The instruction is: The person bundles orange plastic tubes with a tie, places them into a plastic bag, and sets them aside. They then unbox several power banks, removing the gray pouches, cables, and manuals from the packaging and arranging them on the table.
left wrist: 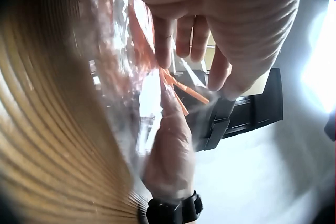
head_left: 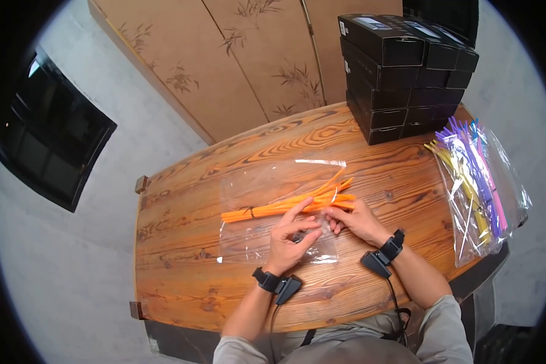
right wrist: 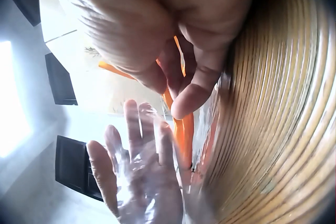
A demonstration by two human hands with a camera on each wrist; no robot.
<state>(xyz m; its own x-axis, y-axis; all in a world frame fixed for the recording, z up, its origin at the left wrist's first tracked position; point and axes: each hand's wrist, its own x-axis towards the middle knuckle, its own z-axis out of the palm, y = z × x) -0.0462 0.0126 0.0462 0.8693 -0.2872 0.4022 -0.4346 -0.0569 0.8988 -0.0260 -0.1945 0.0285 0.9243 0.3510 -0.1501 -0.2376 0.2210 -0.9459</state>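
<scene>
A bundle of orange bendy straws point(head_left: 273, 208), bound by a dark tie, lies across a clear plastic bag point(head_left: 242, 242) on the table. My left hand point(head_left: 290, 241) is beside the straws, fingers extended and spread. Clear film covers part of that left hand point(right wrist: 139, 176) in the right wrist view. At the straws' right end, my right hand point(head_left: 359, 223) has thumb and fingers curled together and pinches the bag's film. Loose straw ends point(left wrist: 189, 91) with a ribbed bend stick out past the right hand point(left wrist: 170, 153) in the left wrist view.
Black boxes point(head_left: 400, 79) are stacked at the back right of the wooden table point(head_left: 182, 279). A clear bag of purple, yellow and pink straws point(head_left: 476, 182) lies at the right edge. Behind the table stands a folding screen point(head_left: 224, 54).
</scene>
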